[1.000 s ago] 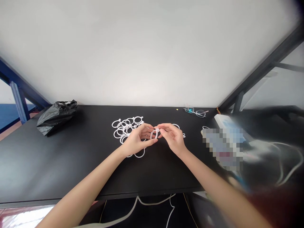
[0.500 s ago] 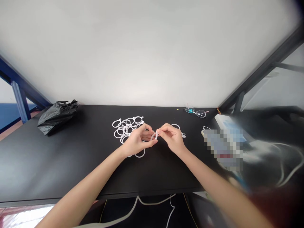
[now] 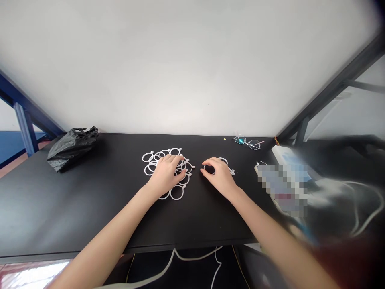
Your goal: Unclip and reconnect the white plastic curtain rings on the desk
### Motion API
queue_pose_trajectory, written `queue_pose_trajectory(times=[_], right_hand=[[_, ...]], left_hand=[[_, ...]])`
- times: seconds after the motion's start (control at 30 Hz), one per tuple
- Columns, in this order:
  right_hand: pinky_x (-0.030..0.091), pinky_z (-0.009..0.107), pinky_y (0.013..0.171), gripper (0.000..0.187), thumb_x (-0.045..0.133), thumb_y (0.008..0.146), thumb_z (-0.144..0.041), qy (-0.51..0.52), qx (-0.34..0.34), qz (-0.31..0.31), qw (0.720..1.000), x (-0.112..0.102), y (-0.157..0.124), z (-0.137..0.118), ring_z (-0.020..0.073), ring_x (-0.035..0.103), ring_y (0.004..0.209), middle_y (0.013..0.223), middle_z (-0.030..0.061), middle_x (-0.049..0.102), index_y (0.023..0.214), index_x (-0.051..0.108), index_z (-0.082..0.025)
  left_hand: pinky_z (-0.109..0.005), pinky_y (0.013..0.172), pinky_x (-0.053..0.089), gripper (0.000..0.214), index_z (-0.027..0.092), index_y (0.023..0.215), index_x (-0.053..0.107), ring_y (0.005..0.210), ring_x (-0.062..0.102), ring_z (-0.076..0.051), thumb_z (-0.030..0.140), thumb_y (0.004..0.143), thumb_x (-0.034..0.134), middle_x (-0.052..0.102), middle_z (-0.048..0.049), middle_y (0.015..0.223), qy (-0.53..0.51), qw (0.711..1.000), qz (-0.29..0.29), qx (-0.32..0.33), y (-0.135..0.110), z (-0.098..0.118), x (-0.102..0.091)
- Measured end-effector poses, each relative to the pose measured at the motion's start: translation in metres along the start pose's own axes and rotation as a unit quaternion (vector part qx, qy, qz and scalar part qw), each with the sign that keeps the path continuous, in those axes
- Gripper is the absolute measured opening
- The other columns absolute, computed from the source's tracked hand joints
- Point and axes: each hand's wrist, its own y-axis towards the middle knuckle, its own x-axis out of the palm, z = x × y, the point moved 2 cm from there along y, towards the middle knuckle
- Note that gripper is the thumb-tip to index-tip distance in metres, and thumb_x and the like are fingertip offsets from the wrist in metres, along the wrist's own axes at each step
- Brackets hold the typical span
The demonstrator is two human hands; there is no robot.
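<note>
Several white rings (image 3: 177,193), each with a small knob, lie overlapping in a loose pile on the black table (image 3: 99,208). My left hand (image 3: 167,172) is over this pile, thumb and fingers apart among the rings; what lies under the palm is hidden. To the right, my right hand (image 3: 219,172) curls its thumb and fingers around a single white ring (image 3: 209,174), which lies nearly flat near the table. Behind that hand, more white rings (image 3: 223,159) show in part, their number hidden by it.
Round-lensed glasses (image 3: 247,142) lie at the back right. A crumpled black plastic bag (image 3: 73,148) sits at the back left. On the right are a pixelated phone-like object (image 3: 279,188) and a white-and-blue box (image 3: 288,158). Cables (image 3: 162,273) hang below the table's front edge.
My left hand has let go of the ring both hands held and moved left over the pile. My right hand has shifted slightly right, the ring now lower and flatter within its fingers.
</note>
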Motion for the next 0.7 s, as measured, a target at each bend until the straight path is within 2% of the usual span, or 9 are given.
queue_pose_trajectory(times=[0.13,0.23,0.37,0.57,0.7], right_hand=[[0.051,0.037,0.076,0.015,0.063,0.078,-0.006,0.012,-0.001,-0.030,0.999,0.004,-0.001,0.001,0.0203,0.066,0.078,0.086,0.0032,0.068,0.085,0.064,-0.019],[0.052,0.031,0.071,0.020,0.056,0.076,0.000,0.052,-0.017,-0.028,0.998,0.006,-0.001,-0.001,0.0168,0.065,0.072,0.083,0.0028,0.066,0.082,0.063,-0.018],[0.053,0.030,0.071,0.020,0.054,0.077,-0.001,0.101,-0.039,-0.012,0.994,0.005,-0.002,-0.007,0.0155,0.065,0.071,0.082,0.0022,0.065,0.081,0.063,-0.019],[0.053,0.031,0.072,0.013,0.057,0.084,-0.010,0.127,-0.083,0.070,0.986,-0.002,-0.003,-0.018,0.0165,0.064,0.075,0.083,0.0025,0.065,0.084,0.064,-0.021],[0.054,0.033,0.073,0.012,0.058,0.087,-0.013,0.153,-0.106,0.081,0.979,-0.004,-0.005,-0.023,0.0178,0.065,0.079,0.085,0.0036,0.068,0.084,0.065,-0.022]], left_hand=[[-0.047,0.094,0.042,0.018,0.019,0.105,0.058,0.098,0.061,-0.027,0.027,0.089,0.056,0.068,-0.0070,0.101,0.023,1.000,-0.015,-0.007,-0.001,-0.001,0.002],[-0.047,0.093,0.042,0.016,0.020,0.103,0.059,0.098,0.060,-0.027,0.028,0.090,0.056,0.068,-0.0066,0.100,0.028,0.999,-0.014,-0.012,-0.002,-0.002,0.003],[-0.047,0.094,0.041,0.017,0.019,0.103,0.059,0.100,0.058,-0.027,0.029,0.089,0.058,0.067,-0.0070,0.105,0.014,1.000,0.009,0.004,-0.001,0.000,0.000],[-0.042,0.093,0.046,0.016,0.019,0.104,0.059,0.101,0.059,-0.023,0.027,0.096,0.047,0.066,-0.0078,0.106,-0.128,0.990,0.033,0.051,0.000,0.017,-0.007],[-0.043,0.095,0.047,0.022,0.020,0.110,0.058,0.107,0.059,-0.024,0.033,0.097,0.046,0.065,-0.0088,0.111,-0.192,0.981,0.001,0.011,-0.001,0.023,-0.009]])
